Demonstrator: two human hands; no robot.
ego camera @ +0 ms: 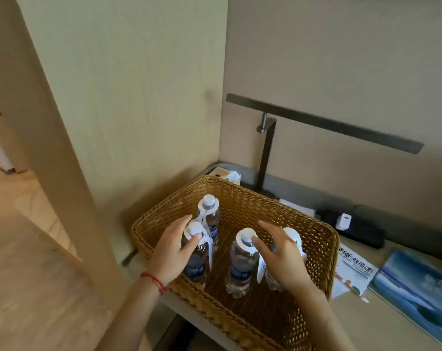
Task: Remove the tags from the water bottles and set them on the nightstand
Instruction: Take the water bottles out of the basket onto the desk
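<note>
From the head camera, you had both hands down inside a wicker basket (pixel 240 198) that stood on the nightstand surface (pixel 354 315), where four water bottles stood upright, each with a white tag around its neck.

Your left hand (pixel 173 252) wrapped around the near-left bottle (pixel 195 264) at about 9 o'clock in the basket, thumb lying across the tag (pixel 206 243) just under the cap and fingers curled behind the bottle. A red string bracelet (pixel 154 282) circled that wrist.

Your right hand (pixel 282 257) hovered with fingers spread and relaxed between the two right-hand bottles; its thumb tip touched the tag collar (pixel 242 243) of the centre bottle (pixel 240 272), and its fingers reached over the far-right bottle (pixel 294 236) at 3 o'clock. Whether those fingers gripped that bottle could not be told.

The fourth bottle (pixel 211 219) stood at 12 o'clock, just behind the one in your left hand, untouched.

Outside the basket, a tissue box (pixel 227 174) sat at 12 o'clock, a dark lamp (pixel 316 122) rose behind it, a power strip (pixel 354 229) with a white charger (pixel 343 221) lay at 2 o'clock, and a printed card (pixel 354 269) and a blue booklet (pixel 417 292) lay at 3 o'clock.
</note>
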